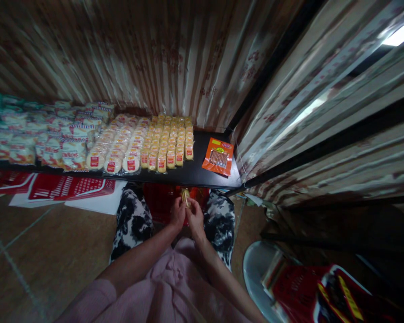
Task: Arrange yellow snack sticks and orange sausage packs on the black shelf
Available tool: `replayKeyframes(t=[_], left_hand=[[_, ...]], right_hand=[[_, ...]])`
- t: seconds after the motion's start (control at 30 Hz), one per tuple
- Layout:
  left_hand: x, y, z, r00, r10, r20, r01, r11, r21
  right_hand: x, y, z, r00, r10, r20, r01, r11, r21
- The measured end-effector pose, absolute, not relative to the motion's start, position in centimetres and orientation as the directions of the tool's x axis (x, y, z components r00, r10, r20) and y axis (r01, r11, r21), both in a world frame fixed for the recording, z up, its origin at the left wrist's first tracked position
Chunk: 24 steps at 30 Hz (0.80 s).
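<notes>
Between my knees, my left hand (178, 211) and my right hand (195, 213) come together, both closed on one small golden-wrapped snack pack (185, 196). Its print is too small to read. Just beneath the hands is a red basket (158, 202), partly hidden by the shelf edge and my legs. In front of me, on the black shelf (198, 172), stand rows of yellow wrapped snacks (166, 143). An orange packet (218, 156) with a clear window lies flat to their right.
Left along the shelf are round white wrapped cakes (116, 143) and white snack bags (63, 139). Red baskets (70, 187) sit on the floor at left. At lower right are a pale basin (256, 264) and a red bag (299, 287). Curtains (148, 54) hang behind, beside a dark post (272, 67).
</notes>
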<state>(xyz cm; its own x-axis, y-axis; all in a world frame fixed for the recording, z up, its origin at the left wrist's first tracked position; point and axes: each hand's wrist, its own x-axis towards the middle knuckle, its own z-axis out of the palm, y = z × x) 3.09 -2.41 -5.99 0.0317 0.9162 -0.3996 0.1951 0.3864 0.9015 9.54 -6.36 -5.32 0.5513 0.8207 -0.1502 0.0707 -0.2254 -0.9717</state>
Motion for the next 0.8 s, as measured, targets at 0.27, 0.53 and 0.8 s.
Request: replayKeyframes(t=[0.27, 0.53, 0.8], left_hand=[[2.6, -2.7, -5.6, 0.045, 0.885, -0.464, 0.029, 0.463, 0.886], [2.4, -2.6, -5.6, 0.065, 0.823, -0.564, -0.16, 0.566, 0.809], [2.3, -2.4, -6.0, 0.061, 0.841, -0.538, -0.08, 0.541, 0.837]], right_hand=[[9.4, -6.5, -3.5, 0.573, 0.798, -0.189, -0.058, -0.19, -0.98], [9.7, -6.6, -2.9, 0.562, 0.825, -0.067, 0.107, -0.153, -0.982], [9.6, -6.7, -2.5, 0.543, 0.84, 0.026, 0.256, -0.136, -0.957]])
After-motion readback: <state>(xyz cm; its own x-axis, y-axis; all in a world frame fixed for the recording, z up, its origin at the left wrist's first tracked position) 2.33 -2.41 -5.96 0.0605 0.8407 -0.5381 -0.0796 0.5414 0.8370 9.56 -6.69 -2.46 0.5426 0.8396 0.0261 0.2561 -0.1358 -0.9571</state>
